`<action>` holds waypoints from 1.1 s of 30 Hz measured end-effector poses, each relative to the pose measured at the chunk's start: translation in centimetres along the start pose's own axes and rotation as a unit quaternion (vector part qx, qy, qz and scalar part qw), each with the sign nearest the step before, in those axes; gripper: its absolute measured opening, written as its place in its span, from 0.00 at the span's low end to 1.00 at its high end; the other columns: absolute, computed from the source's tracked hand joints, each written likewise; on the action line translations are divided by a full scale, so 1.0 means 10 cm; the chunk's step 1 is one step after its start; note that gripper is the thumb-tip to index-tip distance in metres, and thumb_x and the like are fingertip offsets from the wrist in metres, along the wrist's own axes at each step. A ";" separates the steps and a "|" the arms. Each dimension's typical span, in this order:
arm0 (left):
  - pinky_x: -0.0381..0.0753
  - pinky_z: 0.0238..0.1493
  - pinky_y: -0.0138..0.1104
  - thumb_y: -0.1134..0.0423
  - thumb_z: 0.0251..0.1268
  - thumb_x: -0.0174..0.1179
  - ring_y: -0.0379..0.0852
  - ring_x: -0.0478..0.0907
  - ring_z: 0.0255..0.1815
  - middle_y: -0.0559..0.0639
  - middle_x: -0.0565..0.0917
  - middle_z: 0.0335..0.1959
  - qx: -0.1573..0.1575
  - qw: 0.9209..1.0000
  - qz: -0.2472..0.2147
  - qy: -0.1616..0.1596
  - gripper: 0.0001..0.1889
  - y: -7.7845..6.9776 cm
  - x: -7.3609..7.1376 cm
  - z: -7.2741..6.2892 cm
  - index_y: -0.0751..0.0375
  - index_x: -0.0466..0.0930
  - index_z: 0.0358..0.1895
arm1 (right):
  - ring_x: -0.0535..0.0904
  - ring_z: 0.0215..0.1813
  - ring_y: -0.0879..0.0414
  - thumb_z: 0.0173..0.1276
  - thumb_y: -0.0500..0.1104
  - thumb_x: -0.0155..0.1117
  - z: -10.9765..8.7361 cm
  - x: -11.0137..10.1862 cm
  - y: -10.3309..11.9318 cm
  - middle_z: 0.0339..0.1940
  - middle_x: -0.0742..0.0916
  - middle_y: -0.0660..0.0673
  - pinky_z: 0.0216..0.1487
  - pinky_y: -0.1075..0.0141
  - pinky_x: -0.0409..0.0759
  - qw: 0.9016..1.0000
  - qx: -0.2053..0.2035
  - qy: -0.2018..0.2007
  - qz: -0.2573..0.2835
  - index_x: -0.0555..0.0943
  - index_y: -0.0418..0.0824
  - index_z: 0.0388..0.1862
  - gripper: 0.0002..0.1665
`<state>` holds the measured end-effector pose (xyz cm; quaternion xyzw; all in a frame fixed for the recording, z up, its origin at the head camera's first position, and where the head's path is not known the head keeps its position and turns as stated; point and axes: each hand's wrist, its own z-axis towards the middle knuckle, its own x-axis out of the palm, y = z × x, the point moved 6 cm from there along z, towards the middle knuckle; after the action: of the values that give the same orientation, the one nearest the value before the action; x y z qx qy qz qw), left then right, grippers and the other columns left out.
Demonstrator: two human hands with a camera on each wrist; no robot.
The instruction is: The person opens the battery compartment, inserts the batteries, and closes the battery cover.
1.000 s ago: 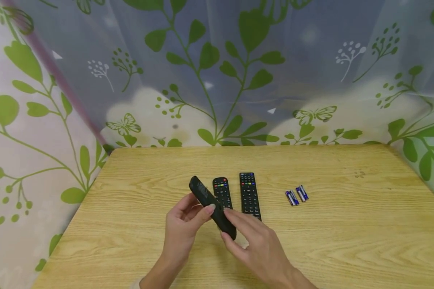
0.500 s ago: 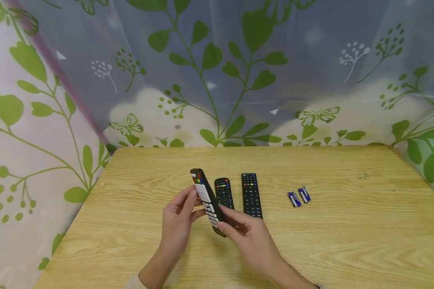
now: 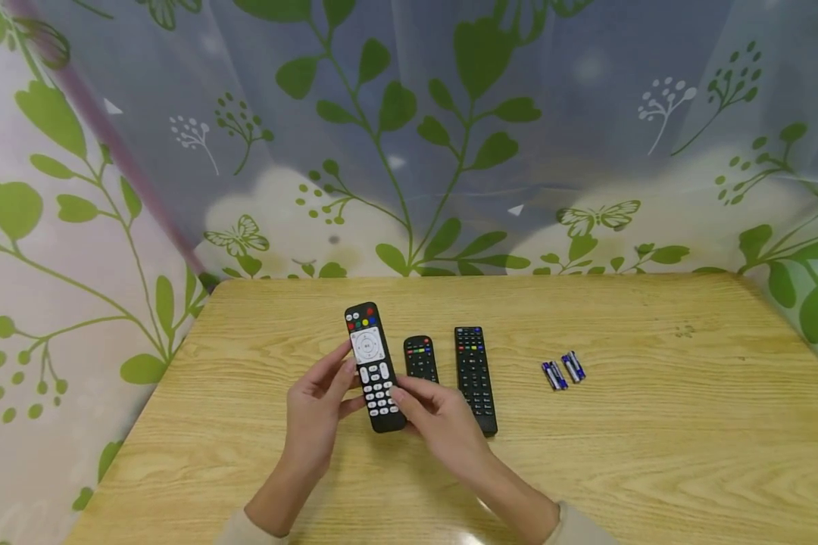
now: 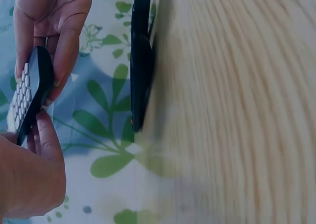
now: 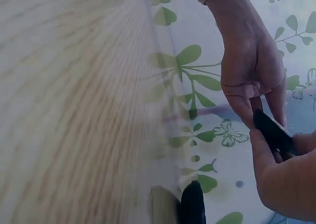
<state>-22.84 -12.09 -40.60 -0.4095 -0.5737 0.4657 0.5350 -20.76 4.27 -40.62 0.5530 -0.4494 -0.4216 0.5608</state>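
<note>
A black remote control (image 3: 375, 371) with white keys and a few coloured ones is held up above the table, its button side facing me. My left hand (image 3: 316, 412) grips its left edge, thumb on the side near the middle. At the lower right edge my right hand (image 3: 443, 424) pinches it, thumb over the number keys and fingers behind. Both hands also show around the remote control (image 4: 37, 88) in the left wrist view. Only its dark edge and underside (image 5: 273, 131) appear in the right wrist view.
Two more black remotes lie on the wooden table (image 3: 654, 454): a shorter one (image 3: 420, 359), partly covered by my right hand, and a longer one (image 3: 473, 371) beside it. Several blue-and-silver batteries (image 3: 563, 371) lie to the right. A leaf-patterned curtain (image 3: 450, 151) hangs behind.
The held remote control has been turned from its back, through its edge, to its button side, and has shifted slightly left. Both hands moved with it and keep hold.
</note>
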 end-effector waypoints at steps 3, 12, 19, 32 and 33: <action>0.85 0.40 0.39 0.68 0.68 0.57 0.46 0.82 0.40 0.55 0.80 0.44 -0.014 1.000 0.014 -0.002 0.18 0.02 -0.08 0.03 0.64 0.75 0.61 | 0.81 0.50 0.50 0.72 0.44 0.58 0.08 0.07 -0.02 0.51 0.83 0.38 0.48 0.57 0.82 0.998 0.000 -0.001 0.055 0.71 0.37 0.67 0.26; 0.84 0.41 0.38 0.69 0.69 0.56 0.46 0.82 0.39 0.58 0.80 0.45 -0.052 0.997 0.060 -0.023 0.17 0.11 -0.30 0.11 0.66 0.76 0.59 | 0.82 0.44 0.54 0.71 0.43 0.59 0.28 0.23 -0.16 0.50 0.82 0.42 0.40 0.60 0.84 1.000 -0.004 -0.026 0.016 0.75 0.44 0.64 0.23; 0.85 0.39 0.40 0.74 0.69 0.53 0.46 0.83 0.36 0.60 0.82 0.42 -0.082 0.993 0.077 -0.038 0.16 0.21 -0.43 0.13 0.70 0.75 0.58 | 0.81 0.41 0.55 0.70 0.41 0.60 0.37 0.30 -0.31 0.45 0.82 0.43 0.38 0.63 0.84 1.000 0.017 -0.022 0.004 0.78 0.39 0.61 0.21; 0.85 0.35 0.40 0.75 0.69 0.52 0.47 0.83 0.31 0.62 0.83 0.37 -0.129 0.983 0.129 0.008 0.19 0.28 -0.51 0.20 0.76 0.68 0.62 | 0.80 0.40 0.54 0.69 0.36 0.60 0.45 0.36 -0.43 0.39 0.83 0.43 0.35 0.65 0.84 0.998 0.052 0.013 -0.024 0.77 0.33 0.59 0.20; 0.85 0.35 0.40 0.75 0.69 0.51 0.47 0.83 0.30 0.62 0.83 0.36 -0.133 0.983 0.129 0.011 0.19 0.29 -0.51 0.21 0.77 0.68 0.61 | 0.80 0.40 0.54 0.70 0.36 0.60 0.45 0.37 -0.43 0.39 0.83 0.43 0.35 0.65 0.84 0.998 0.055 0.017 -0.028 0.77 0.33 0.59 0.20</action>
<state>-24.59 -16.57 -44.64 -0.5530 -0.5665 0.4460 0.4176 -24.16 -0.52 -44.86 0.6021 -0.4469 -0.4026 0.5250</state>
